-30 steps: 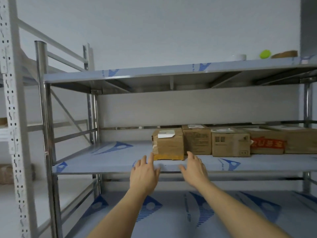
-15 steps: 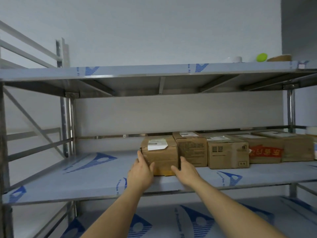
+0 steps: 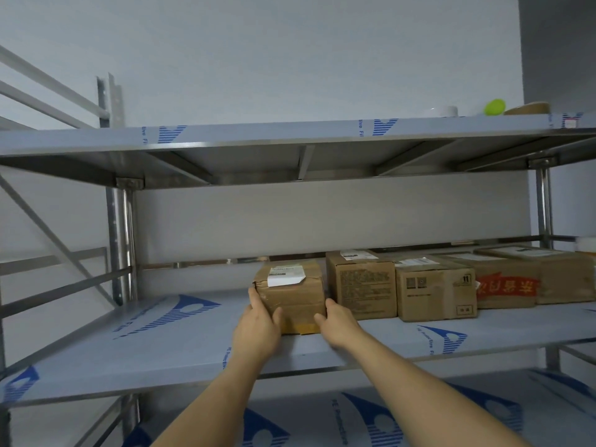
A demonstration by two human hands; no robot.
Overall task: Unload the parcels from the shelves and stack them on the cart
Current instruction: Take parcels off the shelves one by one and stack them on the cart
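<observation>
Both hands, left hand [image 3: 258, 327] and right hand [image 3: 338, 322], clamp the leftmost parcel [image 3: 292, 295] on the shelf [image 3: 161, 356]; four more wait (cart unseen)

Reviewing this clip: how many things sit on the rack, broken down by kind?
Cardboard boxes on the middle shelf: 5 — the leftmost box, held between the left hand and right hand, then box two, box three, the red-printed box and the far-right box.
Tape rolls on the top shelf: 2 — white roll, brown roll.
Green balls: 1.
Total: 8
</observation>
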